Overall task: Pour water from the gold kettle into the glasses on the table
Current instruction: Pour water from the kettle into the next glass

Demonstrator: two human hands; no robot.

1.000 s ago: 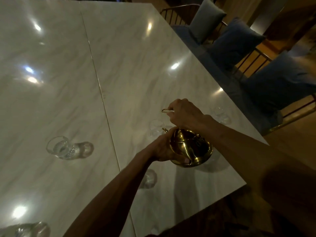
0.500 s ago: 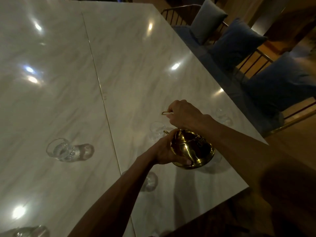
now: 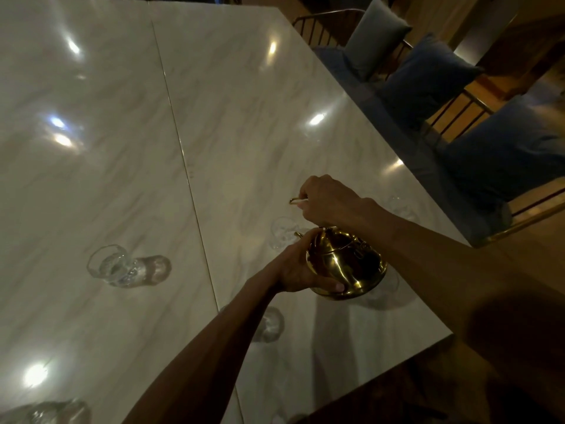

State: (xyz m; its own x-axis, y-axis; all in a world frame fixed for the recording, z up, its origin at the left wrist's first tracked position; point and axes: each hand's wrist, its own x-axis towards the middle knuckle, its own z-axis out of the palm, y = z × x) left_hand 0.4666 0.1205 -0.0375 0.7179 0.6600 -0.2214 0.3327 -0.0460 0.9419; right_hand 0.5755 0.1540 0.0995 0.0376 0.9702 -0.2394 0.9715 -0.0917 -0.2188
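The gold kettle (image 3: 345, 264) hangs tilted above the marble table (image 3: 214, 117), its spout down toward a clear glass (image 3: 282, 232) just beyond it. My right hand (image 3: 327, 200) grips the kettle's top handle. My left hand (image 3: 298, 267) cups the kettle's left side and underside. Whether water is flowing cannot be made out. Another glass (image 3: 113, 266) stands to the left, one glass (image 3: 270, 324) is partly hidden under my left forearm, one glass (image 3: 400, 206) sits near the right edge, and a further glass (image 3: 46, 413) shows at the bottom left corner.
A thin seam (image 3: 180, 154) runs down the tabletop. Along the table's right side stand chairs with gold frames (image 3: 458, 108) and blue cushions (image 3: 428, 78). The table's near right corner (image 3: 449, 335) lies close to my right arm.
The kettle and both hands have shifted a little to the right and downward, staying over the same glass. Both grips are unchanged.
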